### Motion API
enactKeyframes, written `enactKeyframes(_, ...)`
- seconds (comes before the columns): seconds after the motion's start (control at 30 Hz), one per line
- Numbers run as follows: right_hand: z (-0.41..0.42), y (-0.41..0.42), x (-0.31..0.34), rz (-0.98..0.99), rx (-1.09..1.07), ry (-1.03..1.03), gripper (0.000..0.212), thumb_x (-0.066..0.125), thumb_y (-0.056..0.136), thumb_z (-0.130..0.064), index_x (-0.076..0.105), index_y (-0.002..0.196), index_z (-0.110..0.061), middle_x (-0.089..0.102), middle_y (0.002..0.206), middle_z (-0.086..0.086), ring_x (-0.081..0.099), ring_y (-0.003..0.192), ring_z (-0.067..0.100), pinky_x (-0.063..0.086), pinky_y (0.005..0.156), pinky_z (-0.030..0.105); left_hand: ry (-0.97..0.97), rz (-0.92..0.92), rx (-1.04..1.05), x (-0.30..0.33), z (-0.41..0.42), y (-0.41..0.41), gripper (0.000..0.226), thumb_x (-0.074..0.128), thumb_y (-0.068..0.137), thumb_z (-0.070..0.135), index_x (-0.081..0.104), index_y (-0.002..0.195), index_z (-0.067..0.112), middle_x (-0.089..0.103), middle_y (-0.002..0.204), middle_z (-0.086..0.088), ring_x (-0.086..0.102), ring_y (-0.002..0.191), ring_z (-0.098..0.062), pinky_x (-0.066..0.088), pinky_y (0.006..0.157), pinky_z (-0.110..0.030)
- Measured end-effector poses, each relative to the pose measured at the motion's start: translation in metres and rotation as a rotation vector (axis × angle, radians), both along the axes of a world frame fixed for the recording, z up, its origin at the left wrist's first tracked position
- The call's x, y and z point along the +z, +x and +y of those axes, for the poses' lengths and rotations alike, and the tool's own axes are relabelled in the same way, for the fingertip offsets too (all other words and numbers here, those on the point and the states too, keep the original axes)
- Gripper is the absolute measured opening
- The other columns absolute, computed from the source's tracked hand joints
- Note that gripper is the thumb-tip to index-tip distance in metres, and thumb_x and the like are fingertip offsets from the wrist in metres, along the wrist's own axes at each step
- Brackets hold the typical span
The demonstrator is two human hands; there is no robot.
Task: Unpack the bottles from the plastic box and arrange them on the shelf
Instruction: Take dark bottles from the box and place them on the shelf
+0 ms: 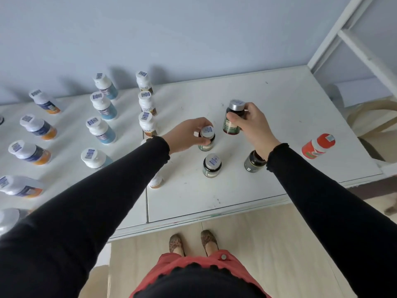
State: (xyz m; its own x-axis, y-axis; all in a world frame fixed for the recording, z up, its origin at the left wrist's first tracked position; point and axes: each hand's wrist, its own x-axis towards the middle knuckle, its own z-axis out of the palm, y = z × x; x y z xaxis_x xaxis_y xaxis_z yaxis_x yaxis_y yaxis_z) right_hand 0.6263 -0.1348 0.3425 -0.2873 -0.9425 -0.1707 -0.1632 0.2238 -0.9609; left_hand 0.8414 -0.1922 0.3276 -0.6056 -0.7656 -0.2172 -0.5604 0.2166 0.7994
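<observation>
Your left hand (186, 132) grips the cap of a dark bottle (206, 141) standing on the white shelf (268, 117) — your right hand (255, 123) clasps a silver-capped bottle (233, 119) just beside it, contents unseen.

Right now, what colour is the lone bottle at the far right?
Orange-red bottle, shown in the head view.

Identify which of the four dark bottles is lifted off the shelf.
The dark bottle with the plain grey cap, gripped by the right hand at the far right of the group. Its base hangs above the white shelf; the other three stand on it.
</observation>
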Motion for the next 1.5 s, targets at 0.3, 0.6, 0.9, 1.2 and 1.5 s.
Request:
enactKeyframes(0.3,-0.053,0.002,-0.004,0.094,0.195,0.023,0.038,0.078,0.082,-0.028,0.061,0.114,-0.015,0.067,0.110,0.000,0.065,0.103,0.017,0.055,0.091,0.040,0.083,-0.093,0.028,0.009,0.007,0.011,0.065,0.078,0.083,0.016,0.048,0.137,0.035,0.059,0.134,0.008,0.052,0.127,-0.010,0.043,0.105,-0.032)
enactKeyframes(0.6,-0.097,0.035,-0.015,0.372,0.501,0.069,0.042,0.075,0.079,-0.022,0.057,0.116,-0.015,0.066,0.109,0.001,0.064,0.105,0.024,0.052,0.090,0.039,-0.341,-0.534,0.076,0.038,0.009,0.040,0.049,0.064,0.094,0.034,0.048,0.140,0.026,0.058,0.130,-0.001,0.052,0.118,-0.022,0.041,0.098,-0.033)
enactKeyframes(0.9,-0.101,0.041,-0.010,0.423,0.580,0.122,0.063,0.074,0.084,-0.023,0.047,0.140,-0.019,0.054,0.136,0.001,0.052,0.126,0.020,0.042,0.098,0.030,-0.344,-0.500,0.162,0.043,0.026,0.042,0.047,0.062,0.094,0.036,0.049,0.139,0.027,0.057,0.132,0.000,0.051,0.119,-0.021,0.043,0.099,-0.036)
enactKeyframes(1.2,-0.064,0.150,0.069,0.626,0.748,-0.402,0.036,0.067,0.090,-0.034,0.061,0.125,-0.025,0.058,0.129,-0.009,0.046,0.121,0.014,0.029,0.084,0.020,-0.528,-0.431,0.604,0.078,0.080,0.132,0.043,0.066,0.092,0.031,0.056,0.133,0.024,0.061,0.125,-0.002,0.052,0.116,-0.026,0.045,0.093,-0.040)
enactKeyframes(1.5,0.046,0.381,0.069,0.602,1.216,-0.635,0.028,0.066,0.092,-0.034,0.066,0.117,-0.021,0.061,0.117,-0.007,0.050,0.113,0.017,0.032,0.087,0.021,-0.451,-0.531,1.059,0.074,0.231,0.320,0.041,0.065,0.093,0.030,0.057,0.132,0.022,0.061,0.130,-0.001,0.053,0.118,-0.025,0.041,0.096,-0.037)
